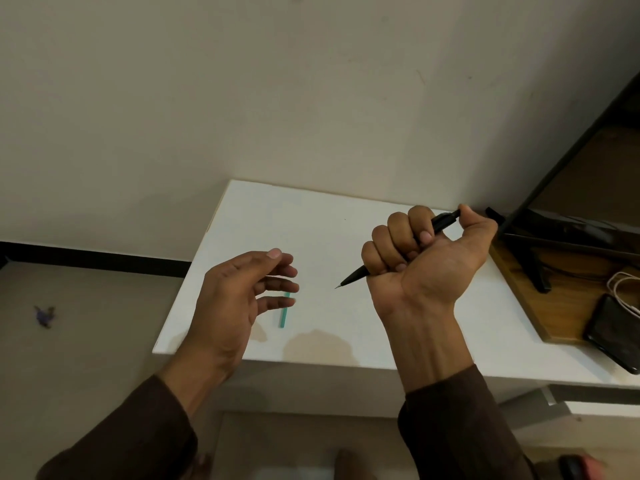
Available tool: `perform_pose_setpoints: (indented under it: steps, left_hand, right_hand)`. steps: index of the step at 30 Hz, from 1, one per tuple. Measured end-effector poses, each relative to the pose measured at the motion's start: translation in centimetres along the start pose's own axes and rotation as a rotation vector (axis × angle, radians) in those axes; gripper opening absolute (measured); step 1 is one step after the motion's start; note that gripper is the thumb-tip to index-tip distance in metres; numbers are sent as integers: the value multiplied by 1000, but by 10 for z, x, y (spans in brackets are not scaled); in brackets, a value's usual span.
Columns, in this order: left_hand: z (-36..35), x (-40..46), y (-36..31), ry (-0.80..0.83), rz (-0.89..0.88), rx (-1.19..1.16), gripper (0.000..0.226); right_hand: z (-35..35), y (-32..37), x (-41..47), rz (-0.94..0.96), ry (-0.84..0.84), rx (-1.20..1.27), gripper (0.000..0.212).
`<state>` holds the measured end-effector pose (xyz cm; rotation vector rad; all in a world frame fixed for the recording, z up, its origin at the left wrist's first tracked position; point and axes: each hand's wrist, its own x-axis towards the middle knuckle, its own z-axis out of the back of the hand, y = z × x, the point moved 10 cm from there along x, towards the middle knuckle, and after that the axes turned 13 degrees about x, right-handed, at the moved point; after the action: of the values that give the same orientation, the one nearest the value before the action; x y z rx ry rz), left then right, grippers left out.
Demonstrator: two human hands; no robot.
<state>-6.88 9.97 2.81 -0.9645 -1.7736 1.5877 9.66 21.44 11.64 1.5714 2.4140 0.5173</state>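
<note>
My right hand (426, 258) grips a black mechanical pencil (353, 277) in a fist above the white table (311, 216). Its thin tip points down and to the left, and my thumb presses on the pencil's top end. My left hand (242, 299) hovers above the table with its fingers relaxed and spread, holding nothing. A small teal tube (283, 315) lies on the table just under the left fingertips, partly hidden by them.
A wooden board (561, 306) at the right carries a black stand (533, 265), a dark phone (613, 334) and a white cable (623, 285). The wall stands right behind the table. A small purple scrap (45, 317) lies on the floor at the left.
</note>
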Motion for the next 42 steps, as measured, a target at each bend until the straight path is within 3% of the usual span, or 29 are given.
perform_pose_setpoints:
  steps: [8,15,23,32,42]
  left_hand:
    - [0,-1,-1,14,1,-14,28]
    - [1,-6,-19,-32,-183,330,13]
    - [-12,-13,-22,2,-239,530,9]
    - [-33,-29,-30,65,-472,909,29]
    - [-38,-33,-33,92,-481,945,39]
  right_hand:
    - [2,0,1,-5,1,8,49]
    - [3,0,2,-15,12,30,53]
    - [3,4,2,7,7,27,50]
    - [5,8,3,36,1,20,51]
    - [4,11,2,51,8,25,54]
